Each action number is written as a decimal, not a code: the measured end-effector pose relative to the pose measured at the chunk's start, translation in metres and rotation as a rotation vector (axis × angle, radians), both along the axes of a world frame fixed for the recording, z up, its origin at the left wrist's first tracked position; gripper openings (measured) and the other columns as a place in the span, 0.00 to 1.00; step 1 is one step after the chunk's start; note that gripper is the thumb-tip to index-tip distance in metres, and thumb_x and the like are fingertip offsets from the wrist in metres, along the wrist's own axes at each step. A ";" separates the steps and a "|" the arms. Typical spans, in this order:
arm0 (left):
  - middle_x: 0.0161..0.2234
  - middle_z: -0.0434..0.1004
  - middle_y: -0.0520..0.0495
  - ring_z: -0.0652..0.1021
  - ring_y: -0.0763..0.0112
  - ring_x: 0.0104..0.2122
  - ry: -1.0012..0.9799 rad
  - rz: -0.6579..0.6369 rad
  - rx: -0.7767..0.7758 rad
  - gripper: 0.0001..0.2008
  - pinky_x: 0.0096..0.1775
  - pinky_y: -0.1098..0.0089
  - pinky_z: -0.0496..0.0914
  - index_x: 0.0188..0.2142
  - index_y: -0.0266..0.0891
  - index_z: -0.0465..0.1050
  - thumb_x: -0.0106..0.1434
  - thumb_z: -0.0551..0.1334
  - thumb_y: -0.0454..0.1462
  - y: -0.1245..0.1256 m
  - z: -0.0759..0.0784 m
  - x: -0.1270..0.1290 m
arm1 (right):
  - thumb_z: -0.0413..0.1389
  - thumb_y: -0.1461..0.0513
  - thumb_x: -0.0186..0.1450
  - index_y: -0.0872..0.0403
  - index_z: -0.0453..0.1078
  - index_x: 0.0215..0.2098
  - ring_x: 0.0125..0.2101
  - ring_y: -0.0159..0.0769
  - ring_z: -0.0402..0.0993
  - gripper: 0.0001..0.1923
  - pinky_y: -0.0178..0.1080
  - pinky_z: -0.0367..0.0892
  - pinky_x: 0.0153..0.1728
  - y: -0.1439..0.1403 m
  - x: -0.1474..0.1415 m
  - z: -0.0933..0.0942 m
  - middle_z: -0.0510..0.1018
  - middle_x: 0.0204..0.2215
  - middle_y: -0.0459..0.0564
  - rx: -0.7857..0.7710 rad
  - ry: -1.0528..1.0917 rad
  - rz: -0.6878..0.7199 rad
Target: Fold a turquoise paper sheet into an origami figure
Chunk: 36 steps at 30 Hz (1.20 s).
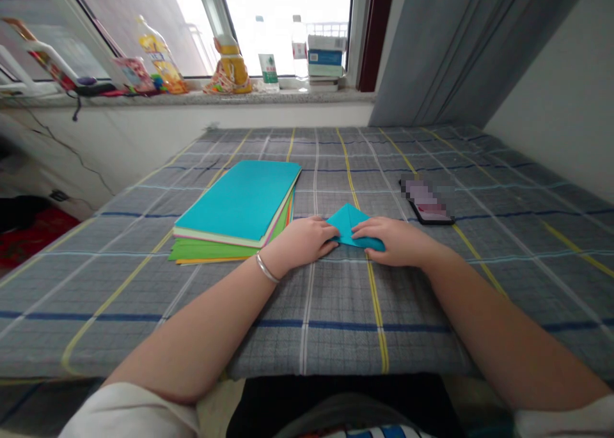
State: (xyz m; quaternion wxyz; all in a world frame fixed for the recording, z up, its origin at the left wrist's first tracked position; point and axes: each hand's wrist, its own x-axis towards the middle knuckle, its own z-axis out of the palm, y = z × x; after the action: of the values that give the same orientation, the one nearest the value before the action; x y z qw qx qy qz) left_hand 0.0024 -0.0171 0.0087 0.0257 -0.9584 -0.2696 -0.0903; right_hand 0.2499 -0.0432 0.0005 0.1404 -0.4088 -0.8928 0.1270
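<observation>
**Daylight from a blown-out window, wide-angle warp**

Bright daylight pours through the overexposed white window pane (288, 32), leaving the grey checked tablecloth (336, 297) evenly lit with faint shadows. Straight lines bow near the edges. A pixelated patch covers the dark flat phone (428, 201).

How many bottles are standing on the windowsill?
4: a yellow bottle at left, an orange-capped bottle mid-sill, and two clear bottles against the bright window. Others may be hidden behind clutter.

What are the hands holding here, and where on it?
Both the left hand and right hand press the folded teal paper flat at its lower corners.
</observation>
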 end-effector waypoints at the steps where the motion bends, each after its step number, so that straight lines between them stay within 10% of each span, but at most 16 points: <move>1: 0.39 0.81 0.44 0.80 0.62 0.41 -0.011 -0.006 -0.006 0.12 0.46 0.63 0.72 0.43 0.38 0.77 0.69 0.57 0.41 0.001 -0.001 0.000 | 0.57 0.64 0.57 0.48 0.76 0.49 0.52 0.46 0.72 0.22 0.46 0.66 0.54 0.001 0.001 0.000 0.78 0.52 0.50 0.000 -0.001 0.004; 13: 0.32 0.77 0.49 0.76 0.66 0.34 -0.313 0.360 -0.225 0.10 0.36 0.68 0.68 0.33 0.40 0.73 0.66 0.60 0.43 0.023 -0.021 -0.003 | 0.58 0.53 0.63 0.50 0.79 0.40 0.44 0.50 0.76 0.13 0.48 0.68 0.46 0.023 0.016 -0.013 0.82 0.41 0.52 -0.030 0.084 -0.446; 22: 0.36 0.74 0.47 0.75 0.64 0.37 -0.322 0.456 -0.225 0.07 0.40 0.65 0.68 0.30 0.39 0.68 0.63 0.63 0.39 0.025 -0.024 0.006 | 0.57 0.55 0.63 0.51 0.77 0.37 0.43 0.46 0.76 0.10 0.43 0.66 0.42 0.033 0.013 -0.022 0.81 0.40 0.52 -0.075 0.060 -0.506; 36: 0.40 0.80 0.44 0.75 0.57 0.44 -0.155 0.273 0.123 0.14 0.49 0.55 0.65 0.50 0.40 0.72 0.68 0.55 0.39 0.018 -0.025 0.013 | 0.55 0.53 0.64 0.51 0.75 0.36 0.39 0.43 0.75 0.11 0.40 0.63 0.37 0.027 0.010 -0.013 0.81 0.38 0.51 -0.033 0.019 -0.506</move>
State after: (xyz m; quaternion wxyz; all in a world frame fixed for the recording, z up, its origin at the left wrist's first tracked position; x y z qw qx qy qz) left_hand 0.0158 0.0010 -0.0164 0.0757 -0.8997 -0.3922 -0.1759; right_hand 0.2597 -0.0157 -0.0129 0.1696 -0.6201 -0.7585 0.1063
